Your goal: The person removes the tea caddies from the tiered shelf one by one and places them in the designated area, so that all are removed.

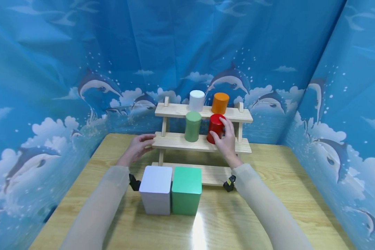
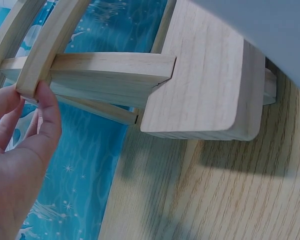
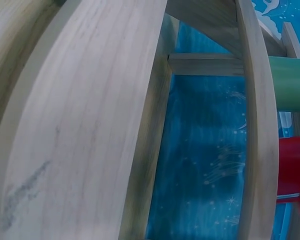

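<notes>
Blue dolphin-print curtain point(image 1: 175, 41) at back and both sides. Below it, light wood-grain table point(image 1: 253, 215), glare patch near the front. On table: three-tier wooden stand point(image 1: 172, 140), pale boards stepping up toward the back. Pale long sleeves point(image 1: 265, 205) on both forearms, one coming in from each lower corner.

In front of bottom tier, side by side on table: lavender box point(image 1: 155, 191) at left, green box point(image 1: 186, 191) at right; contact or thin gap, cannot tell.

Left hand point(image 1: 140, 147) at left end of middle tier, thumb and index finger pinching the board end, other fingers loosely bent beneath, per left wrist view. Right hand point(image 1: 226, 140) at right part of middle tier, thumb at near left side of red cylinder point(image 1: 214, 128), fingers curved round its right side and top edge, gripping.

Red cylinder upright at middle tier, right of pale green cylinder point(image 1: 192, 126), also upright there; firm seating of red base or slight lift, cannot tell. On top tier, upright and apart: white cylinder point(image 1: 196, 100) left, orange cylinder point(image 1: 220, 103) right.

Small black devices point(image 1: 229, 184) under both wrists. Grey smudge point(image 3: 27, 190) on bottom board, right wrist view.
</notes>
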Demonstrator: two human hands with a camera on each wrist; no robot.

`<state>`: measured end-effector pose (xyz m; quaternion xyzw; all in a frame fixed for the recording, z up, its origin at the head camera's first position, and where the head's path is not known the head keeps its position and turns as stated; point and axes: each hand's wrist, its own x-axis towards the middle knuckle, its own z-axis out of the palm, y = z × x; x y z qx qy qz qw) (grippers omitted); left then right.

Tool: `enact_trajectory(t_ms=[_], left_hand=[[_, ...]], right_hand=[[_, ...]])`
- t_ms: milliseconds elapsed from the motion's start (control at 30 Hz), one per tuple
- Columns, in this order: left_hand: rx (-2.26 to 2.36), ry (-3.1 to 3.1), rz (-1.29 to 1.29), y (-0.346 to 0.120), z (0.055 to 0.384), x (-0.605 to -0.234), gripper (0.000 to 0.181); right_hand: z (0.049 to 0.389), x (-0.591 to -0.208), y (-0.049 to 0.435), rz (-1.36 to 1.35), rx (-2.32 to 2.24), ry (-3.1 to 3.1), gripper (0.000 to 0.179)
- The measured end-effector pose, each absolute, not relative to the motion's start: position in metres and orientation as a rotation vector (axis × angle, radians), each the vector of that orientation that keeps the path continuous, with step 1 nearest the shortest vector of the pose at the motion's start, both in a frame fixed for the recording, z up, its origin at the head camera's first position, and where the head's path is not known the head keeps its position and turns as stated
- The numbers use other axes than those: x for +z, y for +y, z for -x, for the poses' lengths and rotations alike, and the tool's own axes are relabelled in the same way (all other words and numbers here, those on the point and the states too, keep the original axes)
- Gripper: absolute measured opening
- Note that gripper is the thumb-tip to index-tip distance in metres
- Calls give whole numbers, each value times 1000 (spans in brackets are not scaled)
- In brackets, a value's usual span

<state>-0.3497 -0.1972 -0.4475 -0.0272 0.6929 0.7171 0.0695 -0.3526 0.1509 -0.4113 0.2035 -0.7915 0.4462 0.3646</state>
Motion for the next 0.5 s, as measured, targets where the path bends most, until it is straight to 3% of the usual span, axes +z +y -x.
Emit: enact_trajectory(t_ms=[500], left_hand=[[2181,2065,67,-197,351,-449,43]], right_hand=[[336,-411,154,-601,1095,-1964,61]])
